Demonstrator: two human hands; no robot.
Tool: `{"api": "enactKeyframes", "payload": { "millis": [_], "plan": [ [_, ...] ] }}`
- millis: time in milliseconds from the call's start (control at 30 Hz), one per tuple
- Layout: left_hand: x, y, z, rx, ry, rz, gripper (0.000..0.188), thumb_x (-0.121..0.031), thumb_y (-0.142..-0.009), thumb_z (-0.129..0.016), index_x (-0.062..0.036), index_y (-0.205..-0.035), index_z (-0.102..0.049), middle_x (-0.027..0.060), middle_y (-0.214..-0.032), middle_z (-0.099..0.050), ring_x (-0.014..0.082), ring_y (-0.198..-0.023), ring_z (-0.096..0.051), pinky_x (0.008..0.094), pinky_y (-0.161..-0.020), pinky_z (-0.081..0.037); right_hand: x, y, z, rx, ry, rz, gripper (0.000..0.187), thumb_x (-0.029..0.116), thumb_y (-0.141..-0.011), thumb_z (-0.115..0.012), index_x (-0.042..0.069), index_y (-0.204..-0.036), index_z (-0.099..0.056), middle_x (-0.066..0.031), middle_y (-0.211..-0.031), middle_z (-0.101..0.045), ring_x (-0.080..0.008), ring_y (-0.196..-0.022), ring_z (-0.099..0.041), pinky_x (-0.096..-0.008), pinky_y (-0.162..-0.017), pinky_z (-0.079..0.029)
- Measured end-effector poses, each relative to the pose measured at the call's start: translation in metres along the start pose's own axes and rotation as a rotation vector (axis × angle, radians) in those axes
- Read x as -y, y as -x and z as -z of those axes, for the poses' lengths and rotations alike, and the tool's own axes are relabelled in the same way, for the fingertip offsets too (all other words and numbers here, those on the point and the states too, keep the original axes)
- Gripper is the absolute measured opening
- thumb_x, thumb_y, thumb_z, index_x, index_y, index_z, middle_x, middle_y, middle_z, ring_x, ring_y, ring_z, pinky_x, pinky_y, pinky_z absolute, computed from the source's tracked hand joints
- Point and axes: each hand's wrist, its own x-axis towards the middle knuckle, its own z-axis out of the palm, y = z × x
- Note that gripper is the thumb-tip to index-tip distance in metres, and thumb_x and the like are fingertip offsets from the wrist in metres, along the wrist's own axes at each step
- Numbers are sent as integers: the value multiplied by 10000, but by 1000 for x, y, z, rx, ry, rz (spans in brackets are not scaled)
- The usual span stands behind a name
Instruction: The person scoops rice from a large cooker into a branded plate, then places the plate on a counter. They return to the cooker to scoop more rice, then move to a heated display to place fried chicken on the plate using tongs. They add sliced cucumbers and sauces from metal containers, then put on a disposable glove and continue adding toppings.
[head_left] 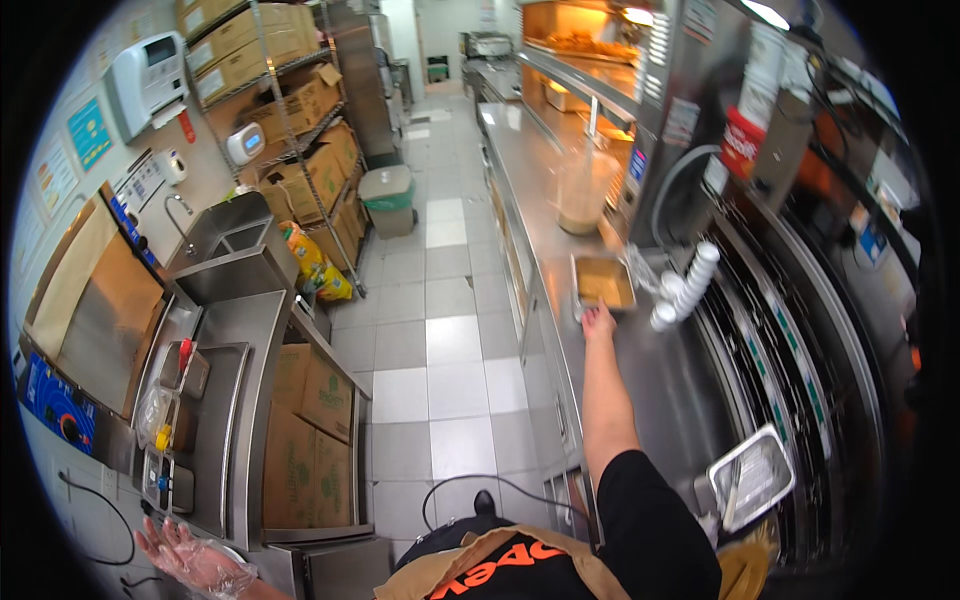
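Observation:
My right hand reaches out along the steel counter, bare, its fingers closed over the near rim of a small rectangular metal pan. Inside that pan is something flat and brown. A small pale spot shows beside the fingers, too small to name. Just right of the pan, stacks of white cups lean with crumpled clear plastic next to them. My left hand, in a clear plastic glove, is low at the far left with its fingers spread and holds nothing. It is nearest to the end of the steel sink-like counter.
Beyond the pan stands a clear tall container with a handle in it. A foil-coloured tray sits near my right elbow. A grey bin, a yellow bag and shelved cardboard boxes line the tiled aisle.

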Motion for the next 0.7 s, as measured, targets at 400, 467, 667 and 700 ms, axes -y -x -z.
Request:
{"api": "enactKeyframes", "payload": {
  "millis": [400, 467, 667, 700],
  "plan": [
    [-81, 48, 57, 53, 54, -232, 572, -117, -852, -570, -33, -1350, -301, 177, -1257, -458, 236, -954, -578, 305, -763, -507, 29, 13, 72, 480, 291, 50, 331, 110, -785, -554, -67, -1065, -572, -119, -1003, -626, -224, -881, -619, -323, -717, -508],
    [-107, 65, 82, -198, 15, -218, 586, -178, -833, -609, -35, -1328, -330, 161, -1215, -482, 223, -924, -580, 305, -752, -499, 27, 43, 81, 520, 384, -31, 397, 89, -789, -525, -78, -1149, -518, -149, -1074, -590, -232, -920, -604, -328, -770, -505],
    [-170, 103, 144, -455, -163, -369, 513, -170, -863, -535, -37, -1318, -341, 149, -1172, -514, 187, -875, -570, 278, -699, -469, -37, 169, 64, 894, 687, -340, 263, 43, -710, -552, 23, -972, -571, -87, -1030, -588, -216, -1008, -554, -366, -888, -450],
    [-179, 109, 155, -484, -226, -403, 516, -173, -861, -535, -37, -1319, -339, 147, -1173, -512, 185, -873, -569, 277, -699, -469, -56, 198, 60, 903, 745, -386, 335, 32, -712, -541, 31, -1046, -560, -80, -1073, -581, -204, -1046, -535, -364, -940, -411]
  ]
}}
